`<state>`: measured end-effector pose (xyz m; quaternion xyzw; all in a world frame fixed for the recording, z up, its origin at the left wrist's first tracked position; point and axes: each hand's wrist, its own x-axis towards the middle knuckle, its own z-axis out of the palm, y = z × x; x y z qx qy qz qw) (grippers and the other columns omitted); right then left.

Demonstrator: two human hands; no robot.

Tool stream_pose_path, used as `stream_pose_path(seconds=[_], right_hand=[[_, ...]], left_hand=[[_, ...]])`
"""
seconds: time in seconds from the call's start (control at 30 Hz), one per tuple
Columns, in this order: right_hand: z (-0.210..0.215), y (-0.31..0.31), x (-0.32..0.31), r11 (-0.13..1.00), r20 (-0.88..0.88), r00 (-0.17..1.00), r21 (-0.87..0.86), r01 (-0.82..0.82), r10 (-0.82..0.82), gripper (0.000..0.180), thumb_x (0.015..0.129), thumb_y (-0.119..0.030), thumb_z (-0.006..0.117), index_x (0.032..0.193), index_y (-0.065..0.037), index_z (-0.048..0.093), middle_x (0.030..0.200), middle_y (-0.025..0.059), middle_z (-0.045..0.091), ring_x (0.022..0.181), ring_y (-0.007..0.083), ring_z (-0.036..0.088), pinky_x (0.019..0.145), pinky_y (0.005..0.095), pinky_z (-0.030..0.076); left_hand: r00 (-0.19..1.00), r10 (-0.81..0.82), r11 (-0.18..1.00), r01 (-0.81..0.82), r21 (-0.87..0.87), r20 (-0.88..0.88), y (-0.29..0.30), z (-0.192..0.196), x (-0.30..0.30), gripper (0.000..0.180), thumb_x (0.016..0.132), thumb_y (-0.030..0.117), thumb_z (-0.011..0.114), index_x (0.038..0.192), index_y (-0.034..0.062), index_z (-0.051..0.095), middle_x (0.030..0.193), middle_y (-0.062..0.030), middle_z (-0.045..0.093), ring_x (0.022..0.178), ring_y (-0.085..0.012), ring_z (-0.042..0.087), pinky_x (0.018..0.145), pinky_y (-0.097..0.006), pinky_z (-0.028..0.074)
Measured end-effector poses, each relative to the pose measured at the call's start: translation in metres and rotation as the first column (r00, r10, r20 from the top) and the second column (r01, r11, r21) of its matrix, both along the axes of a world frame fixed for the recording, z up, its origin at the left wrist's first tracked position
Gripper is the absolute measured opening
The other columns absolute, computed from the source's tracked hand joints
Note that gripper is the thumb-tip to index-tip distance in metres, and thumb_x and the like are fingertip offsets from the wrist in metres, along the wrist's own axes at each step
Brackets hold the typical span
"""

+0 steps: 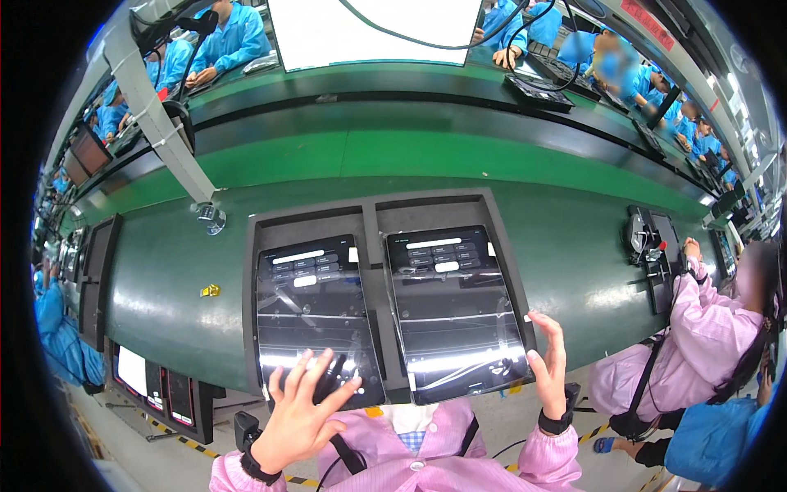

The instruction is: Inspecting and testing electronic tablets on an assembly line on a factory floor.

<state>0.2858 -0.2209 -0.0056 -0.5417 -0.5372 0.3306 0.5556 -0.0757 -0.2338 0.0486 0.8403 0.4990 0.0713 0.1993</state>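
Note:
Two tablets lie side by side in a black two-compartment tray, their screens lit with a dark panel of buttons and covered in shiny film. My left hand (307, 402) is spread over the lower part of the left tablet (316, 320), fingertips at its screen. Beside the lower right edge of the right tablet (455, 312), my right hand (551, 361) is raised with fingers apart, holding nothing. Its fingertips are by the rim of the tray (512, 271); whether they touch it I cannot tell. Both wrists wear dark bands.
A small yellow item (211, 290) lies left of the tray on the green table (172, 254). Behind it a clear object (211, 218) sits at the foot of a metal post (160, 123). A co-worker in pink (680, 328) sits at the right, near black devices (652, 246).

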Motion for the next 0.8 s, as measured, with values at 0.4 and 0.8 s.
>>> stream_pose_path(seconds=[0.4, 0.8], right_hand=[[0.039, 0.073, -0.033, 0.909, 0.772, 0.580, 0.007, -0.417, 0.260, 0.024, 0.083, -0.017, 0.059, 0.106, -0.014, 0.065, 0.133, 0.0093, 0.042, 0.127, 0.0309, 0.032, 0.102, 0.0427, 0.024], [0.035, 0.070, -0.032, 0.917, 0.777, 0.569, -0.026, -0.398, 0.269, 0.023, 0.084, -0.017, 0.057, 0.105, -0.014, 0.066, 0.133, 0.0089, 0.041, 0.127, 0.0306, 0.030, 0.103, 0.0428, 0.021]], left_hand=[[0.982, 0.188, 0.968, -0.181, 0.172, -0.025, 0.018, 0.022, -0.026, 0.048, 0.089, 0.028, 0.038, 0.133, 0.0099, 0.043, 0.144, -0.0204, 0.023, 0.135, -0.0382, 0.017, 0.106, -0.051, 0.006], [0.969, 0.243, 0.951, -0.249, 0.185, 0.051, 0.057, -0.004, -0.042, 0.035, 0.092, 0.025, 0.040, 0.123, 0.0222, 0.056, 0.145, -0.0180, 0.021, 0.136, -0.0360, 0.014, 0.106, -0.053, 0.004]])
